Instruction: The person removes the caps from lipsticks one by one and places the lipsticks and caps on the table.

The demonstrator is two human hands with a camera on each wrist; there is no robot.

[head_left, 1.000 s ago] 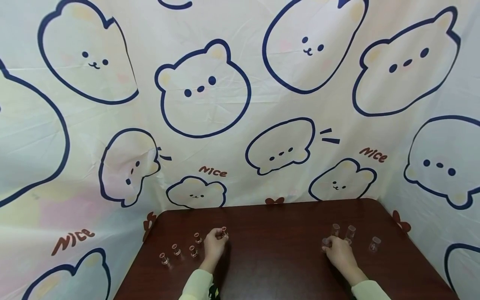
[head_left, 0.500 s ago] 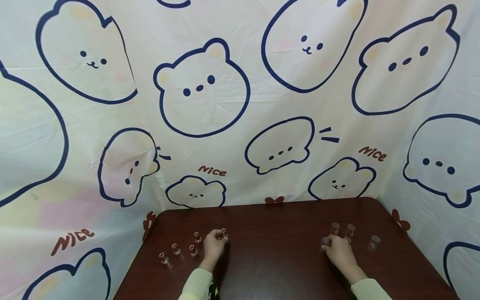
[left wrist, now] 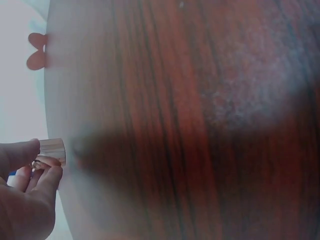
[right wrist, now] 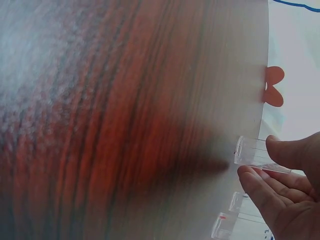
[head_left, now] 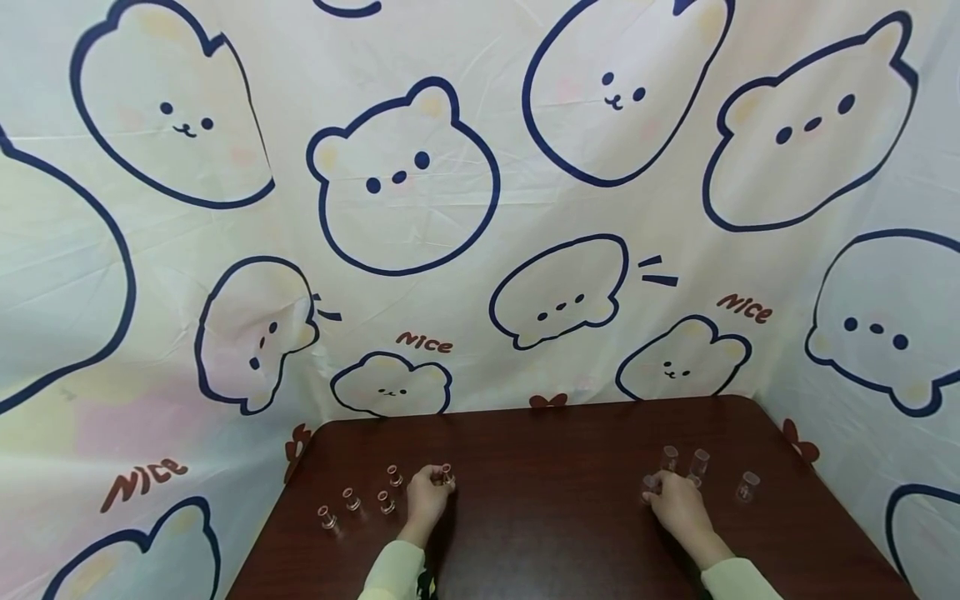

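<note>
My left hand [head_left: 427,497] pinches a small clear cylindrical piece with a copper-coloured rim [head_left: 447,472] between thumb and fingers. In the left wrist view the same piece [left wrist: 54,146] is held sideways to the camera, close over the table. Several matching copper-rimmed pieces [head_left: 386,502] stand on the table to the left of that hand. On the other side, my right hand [head_left: 682,504] grips a small clear plastic cylinder [right wrist: 252,151], its thumb above and fingers below in the right wrist view. Three more clear cylinders [head_left: 747,486] stand beside and behind this hand.
The dark brown wooden table [head_left: 555,508] reaches back to a pale cloth [head_left: 570,208] printed with blue cartoon animals. The cloth also hangs along both sides. A broad stretch of tabletop separates my two hands.
My left hand, with the copper-rimmed piece, has come slightly lower in the head view. The right hand keeps its place on the clear cylinder, and the standing pieces have not moved.
</note>
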